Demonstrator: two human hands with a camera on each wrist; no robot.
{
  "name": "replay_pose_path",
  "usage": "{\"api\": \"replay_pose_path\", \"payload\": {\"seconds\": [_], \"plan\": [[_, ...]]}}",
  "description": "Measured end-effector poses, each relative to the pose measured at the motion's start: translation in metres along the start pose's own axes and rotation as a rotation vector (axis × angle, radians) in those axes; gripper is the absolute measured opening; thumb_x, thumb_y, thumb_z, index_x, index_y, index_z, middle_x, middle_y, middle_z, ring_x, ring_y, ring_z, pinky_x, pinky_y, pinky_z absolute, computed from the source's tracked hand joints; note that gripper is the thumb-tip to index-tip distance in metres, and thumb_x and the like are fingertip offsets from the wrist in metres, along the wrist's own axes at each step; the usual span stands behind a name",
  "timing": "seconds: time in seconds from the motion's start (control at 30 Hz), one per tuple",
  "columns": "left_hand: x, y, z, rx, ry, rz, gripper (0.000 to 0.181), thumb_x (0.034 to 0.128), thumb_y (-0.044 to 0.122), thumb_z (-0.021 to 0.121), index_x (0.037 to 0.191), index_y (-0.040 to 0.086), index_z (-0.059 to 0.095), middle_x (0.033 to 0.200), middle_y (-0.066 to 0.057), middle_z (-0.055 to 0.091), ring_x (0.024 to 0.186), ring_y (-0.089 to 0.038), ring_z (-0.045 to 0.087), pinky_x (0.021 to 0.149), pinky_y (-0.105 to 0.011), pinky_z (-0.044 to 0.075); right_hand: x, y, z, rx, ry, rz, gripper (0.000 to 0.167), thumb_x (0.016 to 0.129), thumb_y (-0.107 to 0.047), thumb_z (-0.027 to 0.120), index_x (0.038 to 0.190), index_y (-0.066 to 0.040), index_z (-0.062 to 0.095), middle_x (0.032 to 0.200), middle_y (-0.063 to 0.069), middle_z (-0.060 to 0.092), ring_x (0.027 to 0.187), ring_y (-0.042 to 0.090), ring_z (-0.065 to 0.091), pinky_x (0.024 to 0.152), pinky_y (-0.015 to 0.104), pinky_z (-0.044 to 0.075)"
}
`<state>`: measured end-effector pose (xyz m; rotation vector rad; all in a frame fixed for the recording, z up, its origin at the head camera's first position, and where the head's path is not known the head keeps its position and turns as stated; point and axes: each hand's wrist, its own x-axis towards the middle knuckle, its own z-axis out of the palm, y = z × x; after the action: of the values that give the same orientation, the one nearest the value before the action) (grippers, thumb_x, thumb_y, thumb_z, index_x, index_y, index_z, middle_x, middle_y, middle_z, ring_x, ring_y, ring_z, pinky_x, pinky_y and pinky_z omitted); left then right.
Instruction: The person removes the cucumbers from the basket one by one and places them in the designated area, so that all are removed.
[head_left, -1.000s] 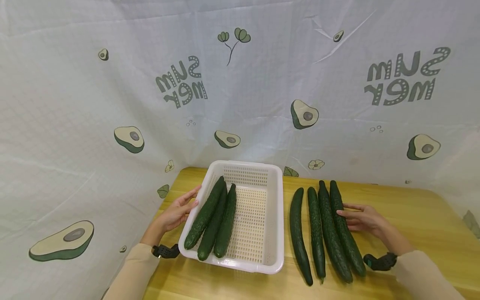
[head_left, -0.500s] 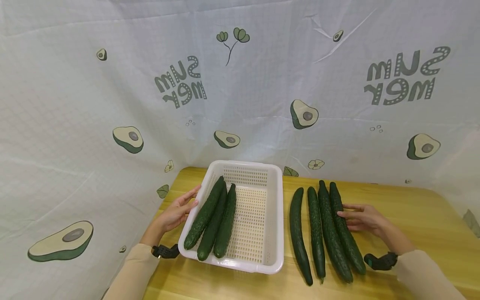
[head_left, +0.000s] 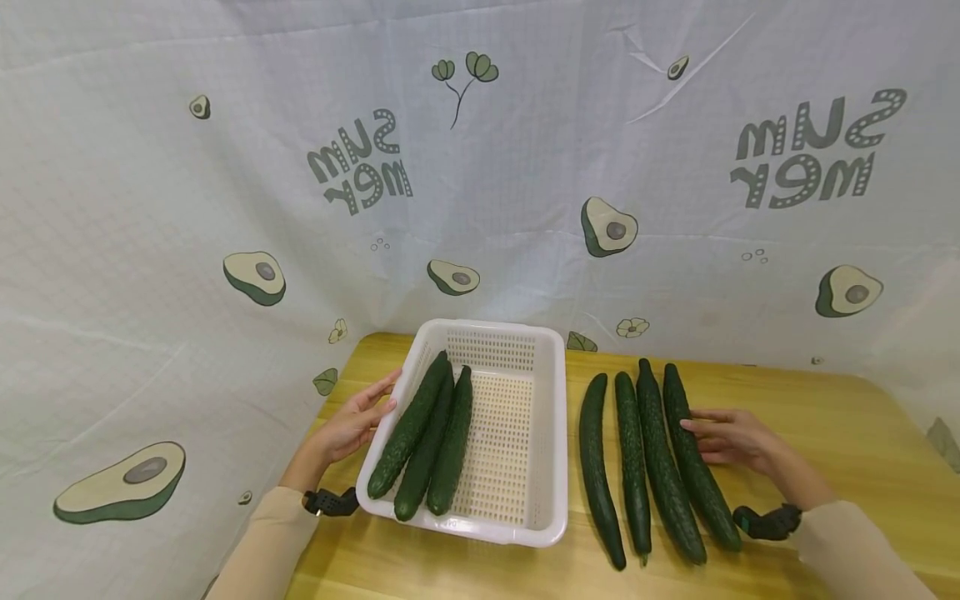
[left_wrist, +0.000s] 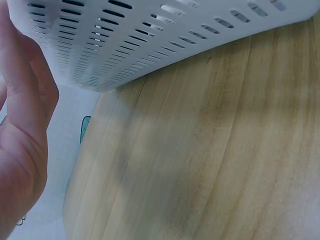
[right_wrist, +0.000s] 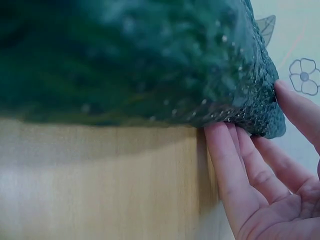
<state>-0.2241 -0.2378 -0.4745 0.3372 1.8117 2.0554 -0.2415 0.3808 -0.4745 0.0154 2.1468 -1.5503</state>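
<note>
In the head view, my left hand [head_left: 354, 427] touches the left side of a white slotted plastic basket [head_left: 558, 433], its fingers extended along the outer wall. From the left wrist, that hand [left_wrist: 22, 110] stands beside the basket's wall [left_wrist: 100, 45]. Three dark green cucumbers [head_left: 450, 450] lie side by side in the basket's left half. Right of the basket, several more cucumbers [head_left: 594, 467] lie in a row on the table. My right hand [head_left: 731, 440] pinches the rightmost cucumber [head_left: 701, 475], thumb on top; the right wrist view shows its fingers [right_wrist: 227, 160] under the cucumber's edge.
The yellow wood-grain table [head_left: 817, 417] extends to the right of the row. Behind and to the left hangs a white curtain [head_left: 510, 167] printed with avocados and mirrored lettering. A black wrist camera [head_left: 332, 502] is on the left wrist, another black wrist camera [head_left: 767, 522] on the right.
My right hand and the rightmost cucumber have shifted slightly right, widening the gap to the neighbouring cucumber. The left hand and basket have stayed in place.
</note>
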Motion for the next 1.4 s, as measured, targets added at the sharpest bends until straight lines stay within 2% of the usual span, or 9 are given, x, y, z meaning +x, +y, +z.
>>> {"api": "replay_pose_path", "payload": {"seconds": [0.3, 0.57, 0.83, 1.07, 1.4], "plan": [[0.0, -0.002, -0.002, -0.001, -0.036, 0.026, 0.063, 0.1077, 0.011, 0.046, 0.162, 0.017, 0.015, 0.143, -0.006, 0.035, 0.093, -0.013, 0.065, 0.072, -0.03, 0.059, -0.003, -0.001, 0.001, -0.009, -0.005, -0.001, 0.082, 0.102, -0.025, 0.061, 0.15, 0.02, 0.012, 0.139, 0.043, 0.04, 0.118, 0.047, 0.056, 0.087, 0.045, 0.056], [-0.001, -0.002, 0.0, -0.013, -0.018, 0.01, 0.062, 0.1077, 0.011, 0.046, 0.162, 0.02, 0.017, 0.144, -0.007, 0.033, 0.092, -0.013, 0.065, 0.071, -0.029, 0.059, -0.004, -0.005, 0.004, -0.062, 0.03, -0.003, 0.079, 0.1, -0.022, 0.064, 0.146, 0.023, 0.018, 0.131, 0.049, 0.042, 0.113, 0.046, 0.059, 0.084, 0.043, 0.057], [-0.002, -0.004, -0.001, 0.006, -0.009, 0.011, 0.061, 0.1081, 0.01, 0.044, 0.162, 0.02, 0.017, 0.144, -0.008, 0.033, 0.096, -0.014, 0.065, 0.073, -0.031, 0.059, -0.003, -0.006, 0.008, -0.03, 0.007, 0.002, 0.075, 0.1, -0.019, 0.064, 0.145, 0.024, 0.022, 0.125, 0.045, 0.05, 0.108, 0.038, 0.063, 0.084, 0.044, 0.057], [-0.001, -0.004, -0.001, -0.005, -0.014, 0.016, 0.061, 0.1078, 0.01, 0.045, 0.162, 0.019, 0.017, 0.145, -0.008, 0.033, 0.095, -0.014, 0.065, 0.073, -0.031, 0.059, -0.003, -0.01, 0.009, -0.055, 0.026, 0.011, 0.076, 0.099, -0.02, 0.065, 0.144, 0.024, 0.024, 0.116, 0.033, 0.06, 0.101, 0.034, 0.067, 0.081, 0.044, 0.058], [0.0, -0.001, 0.0, 0.001, 0.006, -0.005, 0.061, 0.1076, 0.012, 0.047, 0.162, 0.022, 0.019, 0.149, -0.01, 0.03, 0.093, -0.014, 0.066, 0.071, -0.031, 0.059, -0.004, -0.013, 0.008, -0.052, 0.009, 0.017, 0.081, 0.099, -0.022, 0.065, 0.145, 0.025, 0.018, 0.124, 0.046, 0.049, 0.105, 0.035, 0.065, 0.083, 0.044, 0.057]]}}
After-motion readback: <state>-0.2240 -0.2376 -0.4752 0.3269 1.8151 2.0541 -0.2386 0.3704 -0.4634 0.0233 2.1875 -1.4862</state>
